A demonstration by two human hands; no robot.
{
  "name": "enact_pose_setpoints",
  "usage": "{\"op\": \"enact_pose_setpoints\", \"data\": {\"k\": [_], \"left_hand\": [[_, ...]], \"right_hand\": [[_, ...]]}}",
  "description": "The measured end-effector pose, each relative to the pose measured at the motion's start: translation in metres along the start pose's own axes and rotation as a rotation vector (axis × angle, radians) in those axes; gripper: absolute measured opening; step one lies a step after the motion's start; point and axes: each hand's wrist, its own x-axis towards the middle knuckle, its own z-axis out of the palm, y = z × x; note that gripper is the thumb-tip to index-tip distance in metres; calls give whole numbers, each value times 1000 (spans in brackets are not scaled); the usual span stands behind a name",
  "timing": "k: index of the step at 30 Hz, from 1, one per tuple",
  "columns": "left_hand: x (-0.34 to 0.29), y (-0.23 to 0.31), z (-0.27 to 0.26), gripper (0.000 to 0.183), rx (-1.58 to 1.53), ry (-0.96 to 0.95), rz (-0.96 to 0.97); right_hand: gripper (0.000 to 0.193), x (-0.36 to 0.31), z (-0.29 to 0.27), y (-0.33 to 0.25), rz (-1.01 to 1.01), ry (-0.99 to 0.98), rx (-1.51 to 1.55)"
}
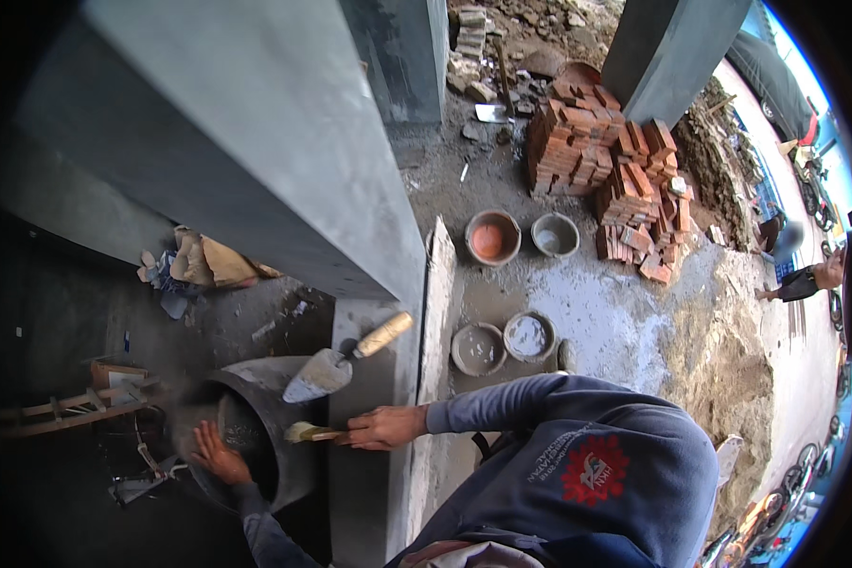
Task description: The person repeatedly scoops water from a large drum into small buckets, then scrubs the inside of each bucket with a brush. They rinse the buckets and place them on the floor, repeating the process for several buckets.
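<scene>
A short paintbrush (312, 433) with pale bristles sticks out of my right hand (383, 428), whose fingers are closed round its handle. Fingers spread, my left hand (221, 456) is at the mouth of a large grey round drum (298, 464); whether it touches the inner wall I cannot tell. The drum lies tilted beside a grey ledge (360, 492), its inside dark. A pointed trowel (322, 375) with a wooden handle lies just beyond the brush, its handle over the ledge.
A thick grey column (284, 142) rises ahead. To the right stand several round buckets, among them one with a reddish inside (492, 239) and one with grey mix (529, 337). Stacked red bricks (573, 142) are farther off. A wooden ladder-like frame (76, 409) lies left. Another person's arm (800, 284) shows far right.
</scene>
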Motion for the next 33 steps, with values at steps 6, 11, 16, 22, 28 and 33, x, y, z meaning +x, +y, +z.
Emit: {"op": "enact_pose_setpoints", "data": {"k": [6,11,16,22,28,33], "left_hand": [[-1,31,-142,74,445,249,-93],[-41,83,-230,66,53,819,-309],[-134,237,-312,37,-634,997,-795],[-148,497,-363,32,-904,596,-954],[-116,709,-194,42,-1510,77,-942],[-73,885,18,56,-1706,-287,-1359]], "right_hand": [[33,-62,-54,-64,-221,-13,43],[32,-196,-152,-72,-153,-32,167],[32,-384,-266,-39,235,-140,182],[33,-577,-379,-13,888,23,138],[32,-729,-382,18,1452,423,44],[32,-819,-338,21,1739,853,212]]}}
